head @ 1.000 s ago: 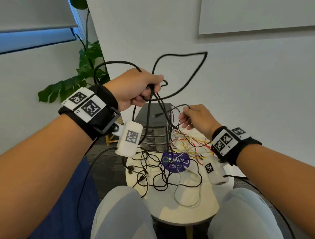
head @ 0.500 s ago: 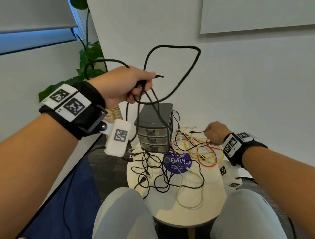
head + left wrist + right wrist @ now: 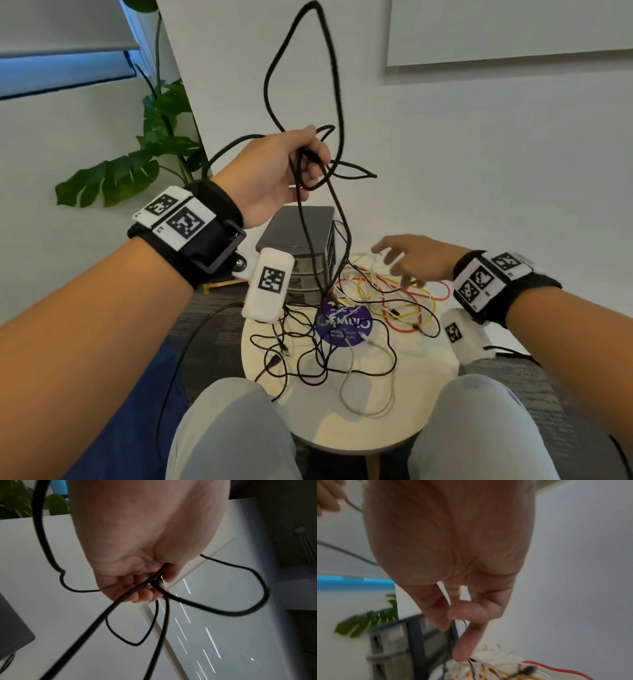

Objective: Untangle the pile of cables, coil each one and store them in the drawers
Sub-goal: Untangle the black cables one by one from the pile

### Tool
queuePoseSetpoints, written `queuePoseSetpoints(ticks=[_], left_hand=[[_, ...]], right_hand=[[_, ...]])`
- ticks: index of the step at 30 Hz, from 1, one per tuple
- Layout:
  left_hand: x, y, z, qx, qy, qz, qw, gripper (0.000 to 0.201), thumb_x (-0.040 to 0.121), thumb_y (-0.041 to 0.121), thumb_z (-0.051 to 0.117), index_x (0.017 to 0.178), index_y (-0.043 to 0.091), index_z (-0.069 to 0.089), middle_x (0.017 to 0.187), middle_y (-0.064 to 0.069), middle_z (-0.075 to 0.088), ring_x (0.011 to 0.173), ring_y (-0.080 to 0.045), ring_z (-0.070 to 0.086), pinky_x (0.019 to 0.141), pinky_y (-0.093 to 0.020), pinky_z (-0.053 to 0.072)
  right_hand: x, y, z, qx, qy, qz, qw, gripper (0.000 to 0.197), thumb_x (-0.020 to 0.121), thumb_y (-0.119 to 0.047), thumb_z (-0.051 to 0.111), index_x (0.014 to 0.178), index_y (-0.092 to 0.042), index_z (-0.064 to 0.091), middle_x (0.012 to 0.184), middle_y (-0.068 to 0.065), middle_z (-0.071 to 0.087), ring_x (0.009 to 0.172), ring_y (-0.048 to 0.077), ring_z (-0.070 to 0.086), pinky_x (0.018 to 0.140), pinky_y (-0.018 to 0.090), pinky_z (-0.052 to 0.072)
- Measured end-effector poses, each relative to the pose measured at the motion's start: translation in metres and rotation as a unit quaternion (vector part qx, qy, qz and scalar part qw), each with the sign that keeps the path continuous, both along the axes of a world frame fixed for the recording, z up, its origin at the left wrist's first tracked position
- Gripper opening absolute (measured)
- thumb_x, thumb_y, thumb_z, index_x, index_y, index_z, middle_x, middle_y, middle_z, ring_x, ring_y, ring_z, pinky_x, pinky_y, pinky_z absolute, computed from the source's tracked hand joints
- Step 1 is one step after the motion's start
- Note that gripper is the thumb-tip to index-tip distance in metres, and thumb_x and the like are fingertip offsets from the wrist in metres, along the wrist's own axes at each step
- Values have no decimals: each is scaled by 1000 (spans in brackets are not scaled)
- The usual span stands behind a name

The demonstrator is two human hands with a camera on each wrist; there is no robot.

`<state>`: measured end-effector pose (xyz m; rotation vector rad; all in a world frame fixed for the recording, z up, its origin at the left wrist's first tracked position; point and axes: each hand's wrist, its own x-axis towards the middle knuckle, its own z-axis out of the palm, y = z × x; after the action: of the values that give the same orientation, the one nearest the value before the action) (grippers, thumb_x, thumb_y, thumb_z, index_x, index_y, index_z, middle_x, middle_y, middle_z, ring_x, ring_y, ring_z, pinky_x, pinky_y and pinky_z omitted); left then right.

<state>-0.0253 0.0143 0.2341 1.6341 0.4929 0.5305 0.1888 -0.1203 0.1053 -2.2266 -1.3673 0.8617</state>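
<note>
While our left hand (image 3: pixel 274 171) clamps the black cable (image 3: pixel 337 102), its limp, light loops flop above and trail below to the bench (image 3: pixel 421 404); grip near the plug. Right hand (image 3: pixel 418 257), fingers spread, hovers over the coloured wires (image 3: pixel 407 301).

Two hands show: the left hand (image 3: pixel 274 171) and the right hand (image 3: pixel 416 258). One thick black cable (image 3: pixel 337 85) rises in loops above the table. One grey drawer unit (image 3: pixel 301 226) stands on one round white table (image 3: pixel 376 421), and three drawer fronts can be counted on it. One purple round sticker (image 3: pixel 344 325) lies on the tabletop. The thin black, white, red and yellow cables (image 3: pixel 394 301) are too tangled to count. One leafy plant (image 3: pixel 154 144) stands behind.
</note>
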Motion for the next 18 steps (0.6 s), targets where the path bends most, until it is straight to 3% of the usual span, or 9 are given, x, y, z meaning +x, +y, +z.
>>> queuePoseSetpoints(ticks=[3, 7, 10, 12, 13, 14, 16, 18], left_hand=[[2, -5, -3, 0, 1, 6, 1000, 37, 108, 37, 41, 99, 13, 68, 81, -2, 62, 72, -15, 57, 68, -29, 42], [2, -8, -5, -11, -18, 26, 999, 40, 108, 36, 40, 113, 8, 68, 89, -7, 71, 78, -18, 66, 69, -29, 47], [6, -12, -7, -39, -51, 42, 997, 40, 109, 34, 39, 108, 8, 69, 86, -7, 70, 72, -16, 65, 66, -27, 47], [9, -16, -7, -66, -80, 41, 994, 40, 109, 32, 38, 101, 8, 69, 84, -6, 69, 70, -15, 64, 64, -26, 47], [10, -18, -6, -85, -95, 36, 991, 40, 110, 32, 37, 99, 9, 68, 84, -6, 69, 71, -15, 63, 64, -25, 48], [10, -18, -6, -107, -107, 28, 988, 41, 110, 32, 37, 96, 9, 68, 85, -7, 70, 73, -16, 63, 66, -26, 48], [5, -13, -4, -151, -117, 7, 982, 40, 109, 33, 38, 92, 11, 67, 91, -10, 72, 83, -21, 65, 74, -29, 50], [-1, -7, -5, -183, -106, -13, 977, 41, 108, 35, 38, 87, 13, 65, 101, -13, 73, 97, -27, 68, 86, -34, 50]], right_hand=[[-9, -1, 21, 65, 43, 35, 996, 35, 98, -3, 53, 127, -21, 61, 115, 6, 67, 77, 18, 68, 61, 27, 51], [-19, -8, 41, 137, 112, 53, 983, 37, 93, 1, 59, 119, -24, 67, 111, 1, 73, 85, 13, 69, 73, 31, 51], [-37, -12, 44, 170, 171, 103, 965, 44, 89, -23, 70, 129, -39, 63, 129, -10, 64, 111, 10, 64, 92, 33, 51], [-53, -10, 38, 157, 180, 151, 959, 32, 95, -37, 65, 127, -37, 65, 134, -11, 61, 124, 13, 58, 102, 40, 48], [-58, -7, 35, 156, 185, 163, 956, 24, 102, -39, 56, 118, -28, 69, 131, -7, 65, 125, 15, 58, 104, 44, 46], [-60, -5, 32, 162, 204, 153, 953, 34, 107, -40, 45, 107, -18, 71, 126, -1, 69, 122, 18, 61, 103, 46, 46], [-58, -2, 31, 201, 304, 80, 928, 48, 110, -40, 33, 91, -11, 67, 114, 17, 73, 111, 26, 66, 93, 43, 48], [-48, -1, 32, 246, 371, 8, 895, 41, 111, -32, 34, 95, -11, 65, 112, 24, 73, 106, 31, 68, 86, 37, 49]])
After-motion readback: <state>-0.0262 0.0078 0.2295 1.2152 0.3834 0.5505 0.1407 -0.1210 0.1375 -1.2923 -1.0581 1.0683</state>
